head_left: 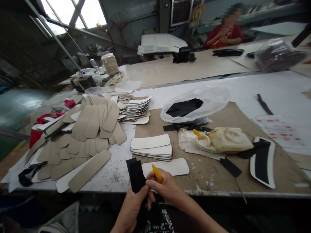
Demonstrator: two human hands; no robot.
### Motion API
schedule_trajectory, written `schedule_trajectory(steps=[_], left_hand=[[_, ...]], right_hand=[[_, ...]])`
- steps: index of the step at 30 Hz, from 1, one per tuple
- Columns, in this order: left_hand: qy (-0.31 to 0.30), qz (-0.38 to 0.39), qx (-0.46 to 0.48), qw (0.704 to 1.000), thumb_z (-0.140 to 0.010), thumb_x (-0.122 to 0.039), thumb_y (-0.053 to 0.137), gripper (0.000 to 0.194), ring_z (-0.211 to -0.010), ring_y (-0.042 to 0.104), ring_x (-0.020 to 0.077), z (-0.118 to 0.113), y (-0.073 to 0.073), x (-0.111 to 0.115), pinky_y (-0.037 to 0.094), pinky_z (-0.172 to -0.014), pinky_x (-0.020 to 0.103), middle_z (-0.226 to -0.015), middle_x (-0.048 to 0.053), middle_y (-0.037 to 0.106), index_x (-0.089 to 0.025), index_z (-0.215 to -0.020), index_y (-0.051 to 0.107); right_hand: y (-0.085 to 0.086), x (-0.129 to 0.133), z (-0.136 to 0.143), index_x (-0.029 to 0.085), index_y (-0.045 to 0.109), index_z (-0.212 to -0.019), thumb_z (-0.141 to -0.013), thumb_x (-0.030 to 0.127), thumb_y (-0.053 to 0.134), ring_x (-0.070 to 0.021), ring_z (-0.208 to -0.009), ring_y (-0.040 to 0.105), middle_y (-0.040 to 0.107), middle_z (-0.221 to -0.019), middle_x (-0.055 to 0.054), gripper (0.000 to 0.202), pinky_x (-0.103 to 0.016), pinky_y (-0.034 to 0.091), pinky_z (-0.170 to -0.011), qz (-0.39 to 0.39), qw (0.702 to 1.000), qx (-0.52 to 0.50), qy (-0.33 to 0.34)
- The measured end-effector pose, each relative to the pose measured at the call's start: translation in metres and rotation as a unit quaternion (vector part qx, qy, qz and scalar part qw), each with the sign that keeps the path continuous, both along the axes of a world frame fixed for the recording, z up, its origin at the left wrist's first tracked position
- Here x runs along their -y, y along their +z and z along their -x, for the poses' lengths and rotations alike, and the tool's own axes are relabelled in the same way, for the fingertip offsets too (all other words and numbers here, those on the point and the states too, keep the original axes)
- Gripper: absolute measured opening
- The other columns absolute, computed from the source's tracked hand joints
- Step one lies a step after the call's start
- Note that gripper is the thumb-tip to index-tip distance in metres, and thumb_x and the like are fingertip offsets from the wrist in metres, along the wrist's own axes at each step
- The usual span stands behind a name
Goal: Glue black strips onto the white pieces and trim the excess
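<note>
Left hand (130, 205) clamps black strips (136, 174); right hand (163, 187), at their edge, also grips a yellow-handled tool (157, 173); that crowded grip could skew them.

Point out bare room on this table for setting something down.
Broad: white sheet between the open plastic bag and dark strip. Smaller, flecked: brown board between the lone white panel and black rectangle. Crowded: the left, under heaped beige panels.

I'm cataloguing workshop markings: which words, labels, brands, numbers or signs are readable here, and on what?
Nothing reads reliably.
White lettering on the dark cloth at the bottom: turned, blurred, unreadable.
Red marks on the pale sheet at right: too small and blurred.
</note>
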State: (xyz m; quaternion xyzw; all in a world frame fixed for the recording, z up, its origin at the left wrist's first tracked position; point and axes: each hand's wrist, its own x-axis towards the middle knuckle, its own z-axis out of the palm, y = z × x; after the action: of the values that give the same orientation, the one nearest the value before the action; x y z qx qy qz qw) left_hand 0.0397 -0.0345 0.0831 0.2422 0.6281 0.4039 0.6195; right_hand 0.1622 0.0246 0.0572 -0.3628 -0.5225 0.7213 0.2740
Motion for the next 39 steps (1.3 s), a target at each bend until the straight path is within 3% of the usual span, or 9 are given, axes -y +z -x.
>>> schedule_trajectory(steps=[4, 7, 11, 14, 18, 25, 29, 32, 39], left_hand=[[-0.004, 0.018, -0.002, 1.0, -0.066, -0.044, 0.064, 0.034, -0.042, 0.043, 0.0083, -0.001, -0.007, -0.003, 0.03, -0.043, 0.021, -0.05, 0.004, 0.056, -0.011, -0.058, 0.059], [-0.022, 0.028, 0.008, 0.999, -0.063, -0.04, 0.067, 0.03, -0.043, 0.048, 0.0099, 0.005, -0.013, -0.003, 0.034, -0.044, 0.022, -0.055, 0.007, 0.061, -0.01, -0.062, 0.061], [-0.039, 0.036, 0.028, 0.998, -0.066, -0.038, 0.064, 0.028, -0.044, 0.051, 0.0108, 0.013, -0.022, -0.001, 0.037, -0.046, 0.022, -0.056, 0.007, 0.063, -0.01, -0.063, 0.062], [-0.033, 0.036, 0.04, 0.998, -0.069, -0.039, 0.062, 0.029, -0.047, 0.053, 0.012, 0.015, -0.03, 0.0, 0.038, -0.048, 0.023, -0.06, 0.008, 0.064, -0.01, -0.066, 0.062], [-0.029, 0.028, 0.047, 0.998, -0.068, -0.04, 0.063, 0.03, -0.051, 0.056, 0.0141, 0.014, -0.039, 0.001, 0.041, -0.05, 0.024, -0.061, 0.008, 0.064, -0.01, -0.069, 0.064], [-0.041, 0.078, 0.021, 0.996, -0.061, -0.045, 0.067, 0.037, -0.058, 0.062, 0.0205, 0.013, -0.051, 0.01, 0.047, -0.059, 0.028, -0.064, 0.013, 0.068, -0.009, -0.064, 0.067], [-0.003, 0.065, 0.022, 0.998, -0.06, -0.047, 0.067, 0.038, -0.054, 0.06, 0.0196, 0.006, -0.051, 0.012, 0.047, -0.053, 0.027, -0.061, 0.012, 0.067, -0.009, -0.063, 0.066], [0.014, 0.051, 0.022, 0.998, -0.058, -0.046, 0.07, 0.037, -0.051, 0.059, 0.0178, -0.002, -0.05, 0.009, 0.046, -0.051, 0.026, -0.057, 0.01, 0.066, -0.009, -0.062, 0.065], [0.032, 0.046, 0.022, 0.998, -0.052, -0.046, 0.074, 0.041, -0.049, 0.057, 0.0174, -0.021, -0.056, 0.003, 0.045, -0.049, 0.026, -0.053, 0.006, 0.063, -0.01, -0.07, 0.065]], right_hand=[[-0.005, 0.005, 0.009, 0.021, 0.044, -0.074, -0.076, 0.033, 0.054, -0.0107, -0.039, 0.048, 0.045, -0.045, 0.009, 0.016, -0.021, 0.035, -0.041, 0.074, 0.997, -0.016, 0.02], [-0.008, 0.004, 0.007, 0.02, 0.045, -0.064, -0.077, 0.03, 0.052, -0.0112, -0.05, 0.049, 0.047, -0.054, 0.005, 0.017, -0.023, 0.038, -0.049, -0.044, 0.994, 0.092, -0.047], [-0.015, 0.001, 0.0, 0.02, 0.048, -0.061, -0.081, 0.032, 0.048, -0.0126, -0.064, 0.046, 0.047, -0.066, 0.001, 0.023, -0.025, 0.037, -0.062, -0.177, 0.952, 0.196, -0.154], [-0.021, 0.005, -0.001, 0.019, 0.054, -0.076, -0.079, 0.036, 0.051, -0.0118, -0.062, 0.047, 0.048, -0.067, 0.002, 0.018, -0.024, 0.038, -0.06, -0.098, 0.967, 0.17, -0.163], [-0.025, 0.016, 0.001, 0.018, 0.051, -0.077, -0.076, 0.037, 0.054, -0.0101, -0.05, 0.046, 0.046, -0.054, 0.006, 0.019, -0.022, 0.038, -0.051, 0.056, 0.995, 0.064, -0.06], [-0.026, 0.01, -0.01, 0.019, 0.046, -0.071, -0.078, 0.046, 0.05, -0.0061, -0.044, 0.033, 0.035, -0.055, 0.007, 0.028, -0.019, 0.029, -0.041, 0.026, 0.965, 0.13, -0.225], [-0.022, 0.013, -0.015, 0.019, 0.049, -0.082, -0.07, 0.051, 0.059, -0.0053, -0.042, 0.033, 0.039, -0.058, 0.007, 0.036, -0.019, 0.026, -0.039, 0.098, 0.973, 0.077, -0.193], [-0.022, 0.02, -0.016, 0.018, 0.047, -0.07, -0.067, 0.049, 0.063, -0.0049, -0.042, 0.032, 0.037, -0.052, 0.008, 0.035, -0.019, 0.024, -0.04, 0.107, 0.976, 0.075, -0.173], [-0.023, 0.028, -0.021, 0.019, 0.043, -0.067, -0.066, 0.049, 0.064, -0.004, -0.039, 0.032, 0.036, -0.05, 0.01, 0.037, -0.019, 0.024, -0.039, 0.132, 0.957, 0.064, -0.25]])
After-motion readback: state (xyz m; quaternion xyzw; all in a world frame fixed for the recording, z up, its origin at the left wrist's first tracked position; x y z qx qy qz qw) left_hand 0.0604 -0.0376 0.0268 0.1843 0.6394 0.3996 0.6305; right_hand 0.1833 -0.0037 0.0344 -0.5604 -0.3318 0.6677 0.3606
